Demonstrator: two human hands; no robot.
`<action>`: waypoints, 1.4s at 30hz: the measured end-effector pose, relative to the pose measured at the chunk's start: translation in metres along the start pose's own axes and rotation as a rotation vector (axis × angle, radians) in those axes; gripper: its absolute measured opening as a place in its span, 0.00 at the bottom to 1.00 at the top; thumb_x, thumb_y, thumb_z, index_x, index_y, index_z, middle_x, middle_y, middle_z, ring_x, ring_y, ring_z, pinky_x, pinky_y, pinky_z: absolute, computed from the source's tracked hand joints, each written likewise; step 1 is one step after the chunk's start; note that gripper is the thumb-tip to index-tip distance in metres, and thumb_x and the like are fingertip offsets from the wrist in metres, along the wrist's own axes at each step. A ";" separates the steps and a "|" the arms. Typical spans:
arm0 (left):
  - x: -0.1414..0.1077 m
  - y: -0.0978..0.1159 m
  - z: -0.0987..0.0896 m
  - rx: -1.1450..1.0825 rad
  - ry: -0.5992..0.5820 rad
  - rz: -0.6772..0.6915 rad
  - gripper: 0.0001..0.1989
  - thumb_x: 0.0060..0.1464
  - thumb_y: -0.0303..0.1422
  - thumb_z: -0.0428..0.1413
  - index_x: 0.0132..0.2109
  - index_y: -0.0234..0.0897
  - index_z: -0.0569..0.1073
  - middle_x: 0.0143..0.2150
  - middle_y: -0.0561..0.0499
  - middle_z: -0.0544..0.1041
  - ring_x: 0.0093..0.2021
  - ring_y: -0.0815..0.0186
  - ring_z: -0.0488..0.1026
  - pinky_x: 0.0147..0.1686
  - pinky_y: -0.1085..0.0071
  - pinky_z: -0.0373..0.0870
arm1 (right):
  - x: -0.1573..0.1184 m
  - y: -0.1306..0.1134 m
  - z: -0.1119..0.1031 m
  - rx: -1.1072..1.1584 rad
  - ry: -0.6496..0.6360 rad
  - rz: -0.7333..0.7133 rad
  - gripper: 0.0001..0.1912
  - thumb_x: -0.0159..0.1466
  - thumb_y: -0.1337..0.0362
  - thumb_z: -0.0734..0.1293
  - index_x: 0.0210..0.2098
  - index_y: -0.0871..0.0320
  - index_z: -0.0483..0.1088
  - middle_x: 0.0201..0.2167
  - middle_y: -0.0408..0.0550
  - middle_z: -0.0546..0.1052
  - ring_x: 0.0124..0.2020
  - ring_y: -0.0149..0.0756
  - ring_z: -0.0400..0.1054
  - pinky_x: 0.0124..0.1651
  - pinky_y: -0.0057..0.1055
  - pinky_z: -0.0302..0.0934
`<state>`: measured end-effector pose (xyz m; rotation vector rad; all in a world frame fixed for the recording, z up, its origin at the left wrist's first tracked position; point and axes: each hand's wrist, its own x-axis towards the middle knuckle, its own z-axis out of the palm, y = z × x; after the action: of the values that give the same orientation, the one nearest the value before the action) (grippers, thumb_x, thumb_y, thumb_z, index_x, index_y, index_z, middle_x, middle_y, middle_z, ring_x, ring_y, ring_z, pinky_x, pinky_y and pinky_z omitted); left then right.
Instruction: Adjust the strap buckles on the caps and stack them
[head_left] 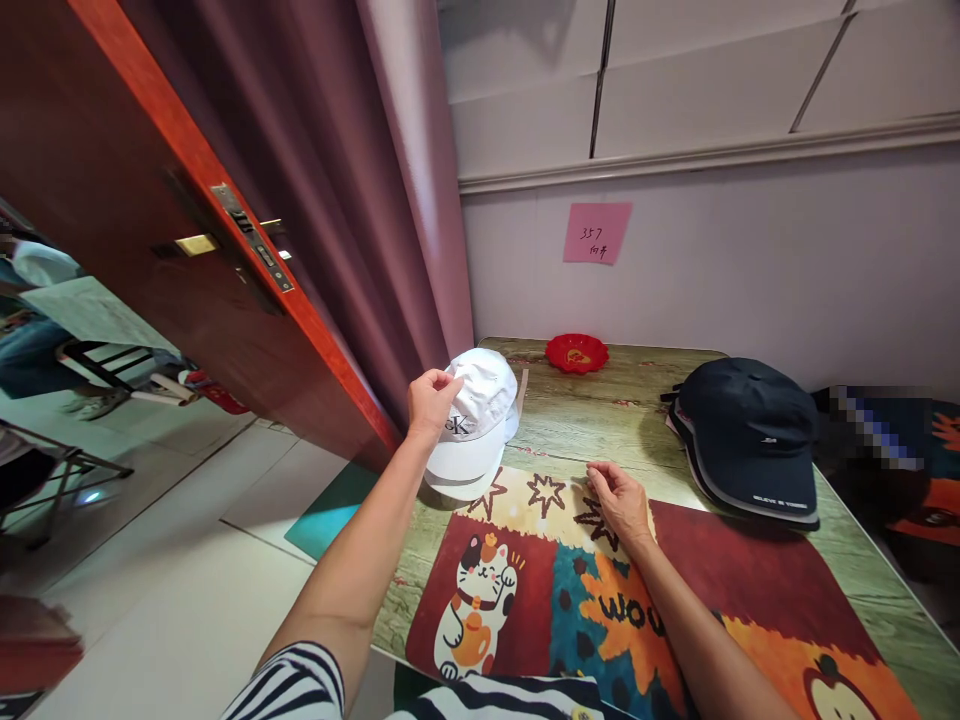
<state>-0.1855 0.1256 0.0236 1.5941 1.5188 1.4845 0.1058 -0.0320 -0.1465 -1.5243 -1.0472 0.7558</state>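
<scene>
A white cap [487, 385] with dark letters on its front sits at the left side of the table, on top of at least one other pale cap. My left hand [435, 400] is closed in a pinch at the left of its crown, fingertips on the fabric. Over the cream star-patterned part of the colourful mat [517, 590], my right hand [619, 500] hovers or rests with fingers curled together; anything between them is too small to name. Dark caps [750, 430] are stacked at the table's right side.
A red scalloped dish [576, 353] stands at the back of the wood-patterned table [637, 400]. Above it a pink note [598, 233] is stuck to the wall. A brown door [225, 280] and purple curtain [330, 160] border the left. People's legs and a folding chair show farther left.
</scene>
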 end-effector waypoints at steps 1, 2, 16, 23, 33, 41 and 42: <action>-0.003 0.010 -0.001 -0.041 -0.018 0.017 0.09 0.43 0.38 0.63 0.26 0.37 0.74 0.25 0.55 0.72 0.27 0.69 0.67 0.30 0.72 0.64 | 0.000 -0.004 0.000 0.047 -0.005 0.007 0.27 0.58 0.39 0.67 0.39 0.58 0.77 0.31 0.51 0.81 0.33 0.45 0.75 0.40 0.39 0.69; -0.006 0.021 -0.001 -0.086 -0.040 0.036 0.10 0.43 0.37 0.64 0.27 0.37 0.73 0.25 0.55 0.72 0.27 0.69 0.66 0.30 0.72 0.63 | 0.000 -0.011 0.001 0.099 -0.017 0.014 0.28 0.58 0.39 0.68 0.41 0.58 0.77 0.34 0.52 0.81 0.36 0.45 0.75 0.43 0.39 0.70; -0.095 0.070 0.058 -0.465 -0.359 -0.109 0.11 0.46 0.38 0.65 0.30 0.37 0.73 0.27 0.55 0.72 0.29 0.69 0.67 0.34 0.72 0.64 | 0.011 -0.120 0.007 1.031 -0.579 0.246 0.33 0.64 0.37 0.60 0.56 0.54 0.72 0.52 0.53 0.80 0.60 0.54 0.69 0.65 0.55 0.57; -0.112 0.018 0.062 -0.478 -0.486 -0.542 0.23 0.53 0.55 0.59 0.41 0.39 0.77 0.39 0.45 0.80 0.41 0.58 0.77 0.40 0.64 0.72 | 0.012 -0.121 -0.016 0.980 -0.520 0.141 0.37 0.66 0.34 0.52 0.56 0.53 0.73 0.53 0.53 0.79 0.62 0.53 0.67 0.65 0.57 0.56; -0.118 0.033 0.058 -1.032 -0.812 -0.575 0.43 0.51 0.67 0.49 0.58 0.36 0.73 0.49 0.37 0.81 0.58 0.42 0.74 0.57 0.46 0.68 | 0.000 -0.116 -0.015 0.962 -0.503 0.186 0.41 0.64 0.32 0.49 0.58 0.53 0.72 0.55 0.51 0.78 0.62 0.53 0.67 0.66 0.55 0.55; -0.133 0.044 0.060 -1.084 -0.784 -0.615 0.44 0.51 0.67 0.47 0.61 0.39 0.72 0.50 0.40 0.82 0.60 0.45 0.72 0.58 0.48 0.68 | -0.001 -0.106 -0.012 0.957 -0.511 0.198 0.42 0.64 0.31 0.49 0.59 0.52 0.71 0.56 0.51 0.78 0.63 0.53 0.66 0.67 0.56 0.54; -0.132 0.045 0.058 -1.067 -0.792 -0.631 0.43 0.52 0.67 0.47 0.60 0.39 0.72 0.50 0.41 0.82 0.60 0.45 0.73 0.58 0.48 0.68 | -0.002 -0.106 -0.015 0.957 -0.504 0.204 0.42 0.64 0.31 0.49 0.59 0.51 0.71 0.56 0.51 0.78 0.63 0.53 0.66 0.66 0.57 0.54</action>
<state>-0.0888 0.0120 -0.0020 0.7476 0.4863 0.8369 0.0948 -0.0373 -0.0400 -0.6155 -0.6868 1.5606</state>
